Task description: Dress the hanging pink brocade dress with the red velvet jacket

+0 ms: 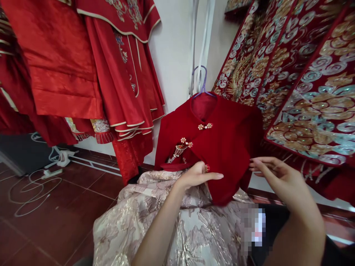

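Observation:
A dark red velvet jacket [230, 147] with beaded flower fastenings hangs on a purple hanger [204, 79] ahead of me. Its collar fastening is joined, and a beaded tassel ornament [180, 149] shows on the left part. My left hand [194, 175] is closed at the lower front edge, beside a fastening, its thumb lying out over the velvet and its other fingers mostly hidden. At the jacket's right side, my right hand [273, 171] pinches the edge of the cloth between thumb and fingertips. Beneath both hands spreads a cream and gold patterned skirt [188, 232].
Red garments [119, 74] hang on the left, and sequined embroidered panels [310, 85] on the right. A white rack pole [203, 40] stands behind the jacket. White cables [36, 188] lie on the tiled floor [72, 214]. A blurred-out patch [253, 229] covers something low on the right.

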